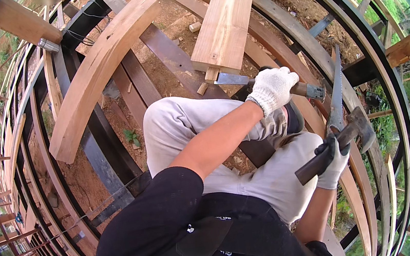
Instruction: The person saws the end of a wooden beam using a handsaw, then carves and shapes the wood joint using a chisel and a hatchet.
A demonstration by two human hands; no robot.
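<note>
My left hand [273, 88], in a white knit glove, is closed on a chisel [308, 89] with a dark handle. Its flat steel blade reaches left to the small tenon at the end of a pale timber [223, 14]; contact is unclear. My right hand [332, 163], gloved white with dark fingertips, grips a hammer [358, 128] by its dark handle, above my right knee. A handsaw [337, 90] points upward just behind the hammer, its handle partly hidden by that hand. Small offcuts [203, 88] lie near the tenon.
I sit on a framework of steel beams and boards [148, 47] over bare earth. A thick cut timber [99, 74] lies across it at left. A wooden post [20, 25] is at upper left, another beam [409, 49] at right. Greenery shows beyond both sides.
</note>
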